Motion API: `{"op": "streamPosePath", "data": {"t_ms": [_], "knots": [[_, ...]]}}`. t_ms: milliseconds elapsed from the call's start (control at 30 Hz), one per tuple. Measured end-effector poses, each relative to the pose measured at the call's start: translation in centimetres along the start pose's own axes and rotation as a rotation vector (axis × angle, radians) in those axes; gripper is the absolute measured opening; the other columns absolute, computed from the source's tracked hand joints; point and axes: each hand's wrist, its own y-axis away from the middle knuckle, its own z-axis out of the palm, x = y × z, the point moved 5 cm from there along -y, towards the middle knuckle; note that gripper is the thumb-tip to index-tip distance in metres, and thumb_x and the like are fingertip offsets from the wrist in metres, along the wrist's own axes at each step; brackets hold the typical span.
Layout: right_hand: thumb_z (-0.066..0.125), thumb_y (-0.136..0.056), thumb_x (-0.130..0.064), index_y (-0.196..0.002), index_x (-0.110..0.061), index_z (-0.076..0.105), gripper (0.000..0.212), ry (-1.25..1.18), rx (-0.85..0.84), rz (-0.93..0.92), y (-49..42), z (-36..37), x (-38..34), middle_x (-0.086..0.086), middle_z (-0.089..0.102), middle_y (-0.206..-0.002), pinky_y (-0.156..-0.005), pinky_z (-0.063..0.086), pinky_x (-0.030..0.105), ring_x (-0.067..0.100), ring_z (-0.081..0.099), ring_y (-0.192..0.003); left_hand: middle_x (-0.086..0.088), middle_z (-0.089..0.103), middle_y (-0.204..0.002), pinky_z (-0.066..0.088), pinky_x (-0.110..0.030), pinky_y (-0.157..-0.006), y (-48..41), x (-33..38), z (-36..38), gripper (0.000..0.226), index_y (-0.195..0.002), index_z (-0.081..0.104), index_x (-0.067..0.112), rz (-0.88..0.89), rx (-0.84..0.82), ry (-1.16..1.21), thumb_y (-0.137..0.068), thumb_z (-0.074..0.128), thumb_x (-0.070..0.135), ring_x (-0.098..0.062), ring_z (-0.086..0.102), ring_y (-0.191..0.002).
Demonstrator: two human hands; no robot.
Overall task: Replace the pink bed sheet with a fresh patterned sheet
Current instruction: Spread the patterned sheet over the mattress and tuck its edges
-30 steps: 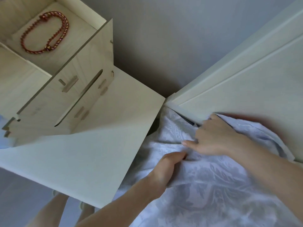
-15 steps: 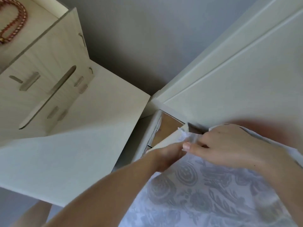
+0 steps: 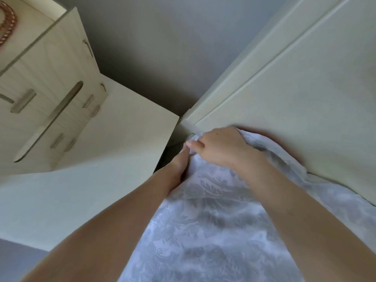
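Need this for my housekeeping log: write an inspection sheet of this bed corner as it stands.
Surface: hidden under the patterned sheet.
Job's things: patterned sheet bunched against the headboard; no pink one seen.
Clutter: red braided cord in a wooden organizer on the side table.
Grips: right hand grips the sheet's corner; left hand at its edge, fingers partly hidden.
Cables: nothing seen.
Surroundings: grey wall.

Patterned sheet (image 3: pixel 213 231) of white damask-like cloth with slight sheen, pale matt wood-grain cabinet (image 3: pixel 50 94), smooth cream headboard (image 3: pixel 305 98)
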Motion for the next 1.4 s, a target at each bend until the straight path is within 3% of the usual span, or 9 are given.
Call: {"op": "streamPosePath", "data": {"t_ms": [233, 333, 433, 567, 733, 1133, 1233, 1333, 1400], "knots": [[0.027, -0.098, -0.045, -0.096, -0.032, 0.064, 0.039, 0.014, 0.186, -0.056, 2.8, -2.6, 0.1, -0.009, 0.062, -0.098, -0.092, 0.032, 0.035, 0.017, 0.052, -0.101, 0.004, 0.062, -0.056, 0.045, -0.012, -0.049, 1.1, -0.5, 1.0, 0.033, -0.11, 0.056, 0.006, 0.105, -0.115, 0.011, -0.104, 0.029, 0.025, 0.001, 0.059, -0.046], [0.029, -0.098, -0.034, -0.105, -0.025, 0.063, 0.036, -0.043, -0.162, 0.056, 0.3, -0.7, 1.3, -0.006, 0.061, -0.11, -0.082, 0.035, 0.032, 0.02, 0.053, -0.099, 0.005, 0.06, -0.045, 0.043, -0.012, -0.043, 2.0, -0.7, 2.8, 0.036, -0.082, 0.057, 0.008, 0.048, -0.142, 0.005, -0.103, 0.03, 0.017, 0.0, 0.057, -0.04], [0.034, -0.097, -0.022, -0.1, -0.008, 0.058, 0.027, -0.135, -0.575, 0.184, -2.4, 3.6, 1.2, 0.005, 0.052, -0.108, -0.084, 0.034, 0.036, 0.024, 0.044, -0.094, -0.006, 0.071, -0.078, 0.052, -0.026, -0.065, 3.7, -2.1, 2.9, 0.03, -0.099, 0.067, 0.01, -0.043, -0.222, 0.078, -0.101, 0.04, 0.023, -0.016, 0.066, -0.071], [0.03, -0.1, -0.019, -0.09, -0.012, 0.049, 0.023, -0.179, -0.638, 0.275, -2.5, 3.9, 1.3, 0.004, 0.051, -0.086, -0.089, 0.038, 0.035, 0.026, 0.046, -0.095, -0.019, 0.054, -0.131, 0.048, -0.028, -0.081, 5.1, -2.9, 0.5, 0.055, -0.122, 0.057, -0.001, -0.139, -0.175, -0.031, -0.104, 0.021, 0.037, -0.03, 0.057, -0.107], [0.016, -0.101, -0.052, -0.148, -0.012, 0.026, 0.063, -0.321, -0.717, 0.246, -0.5, 2.3, 1.0, 0.01, 0.026, -0.154, -0.108, 0.025, 0.034, 0.026, 0.028, -0.14, -0.007, 0.065, -0.12, 0.037, -0.041, -0.105, 3.9, -0.3, -2.0, 0.075, -0.116, 0.063, 0.019, -0.035, -0.143, 0.034, -0.091, 0.012, 0.068, -0.021, 0.058, -0.112], [0.003, -0.093, -0.064, -0.105, -0.014, 0.067, 0.082, -0.298, -0.194, 0.207, 1.5, -0.9, 2.1, 0.007, 0.066, -0.107, -0.091, 0.042, 0.038, 0.026, 0.058, -0.101, -0.01, 0.071, -0.089, 0.055, -0.036, -0.07, 8.6, -1.3, 2.5, 0.041, -0.091, 0.056, 0.017, 0.304, -0.103, 0.02, -0.071, 0.065, 0.051, -0.025, 0.068, -0.077], [0.019, -0.099, -0.051, -0.081, -0.018, 0.061, 0.056, -0.165, 0.28, 0.098, 5.0, -4.3, 1.1, -0.002, 0.063, -0.076, -0.069, 0.041, 0.034, 0.024, 0.058, -0.079, -0.014, 0.063, -0.072, 0.049, -0.036, -0.062, 8.2, -1.3, 2.5, 0.036, -0.087, 0.052, 0.021, 0.389, 0.027, -0.114, -0.079, 0.066, 0.053, -0.026, 0.056, -0.06], [0.051, -0.089, -0.04, -0.101, -0.012, 0.067, 0.035, 0.001, 0.874, 0.155, 11.8, -6.0, 1.7, 0.003, 0.069, -0.096, -0.072, 0.045, 0.04, 0.031, 0.062, -0.087, 0.006, 0.043, -0.05, 0.034, -0.021, -0.051, 7.5, -1.0, 2.3, 0.029, -0.073, 0.041, 0.021, 0.426, 0.133, -0.159, -0.092, 0.056, 0.037, -0.013, 0.036, -0.047], [0.058, -0.084, -0.042, -0.112, -0.005, 0.064, 0.047, -0.004, 0.913, 0.269, 13.5, -4.1, 3.2, 0.009, 0.066, -0.108, -0.081, 0.041, 0.042, 0.034, 0.059, -0.097, 0.006, 0.049, -0.056, 0.038, -0.028, -0.059, 6.7, -1.1, 2.2, 0.031, -0.069, 0.04, 0.024, 0.409, 0.176, -0.13, -0.094, 0.051, 0.037, -0.016, 0.042, -0.056]]}}
